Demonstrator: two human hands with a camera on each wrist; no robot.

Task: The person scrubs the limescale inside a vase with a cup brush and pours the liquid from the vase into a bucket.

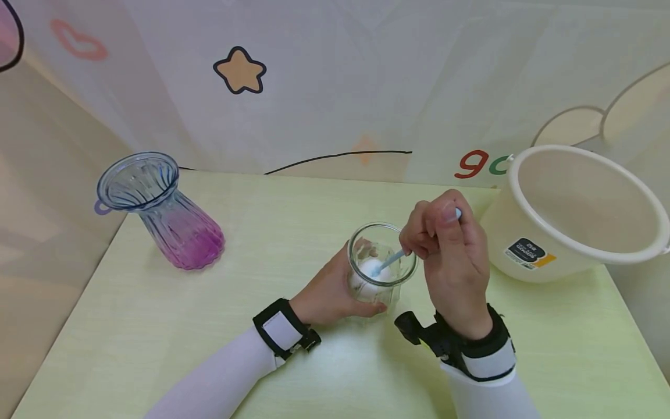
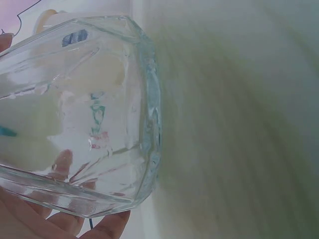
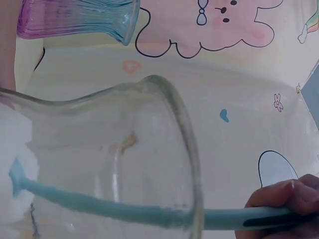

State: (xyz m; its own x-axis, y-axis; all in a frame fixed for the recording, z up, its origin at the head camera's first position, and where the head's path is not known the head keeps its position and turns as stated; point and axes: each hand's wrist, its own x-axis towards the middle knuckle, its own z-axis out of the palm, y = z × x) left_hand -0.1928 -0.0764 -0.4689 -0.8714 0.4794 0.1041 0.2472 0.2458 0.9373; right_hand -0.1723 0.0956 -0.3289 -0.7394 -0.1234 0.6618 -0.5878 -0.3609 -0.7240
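Note:
A clear glass jar (image 1: 384, 283) with a round rim stands near the middle of the table, its mouth facing up. My left hand (image 1: 331, 291) wraps round its side, the thumb along the near face. In the left wrist view the faceted base of the jar (image 2: 151, 109) shows, with fingers (image 2: 65, 224) beneath its lower edge. My right hand (image 1: 454, 256) grips the handle of a light-blue sponge bottle brush (image 1: 394, 259) above the rim. Its white sponge head (image 3: 12, 149) is down inside the jar.
A blue-and-pink ribbed glass vase (image 1: 191, 233) stands at the back left. To the right, close to my right hand, is a cream bucket (image 1: 576, 259) with a dark label. A printed cloth backdrop (image 1: 324, 87) rises behind the table.

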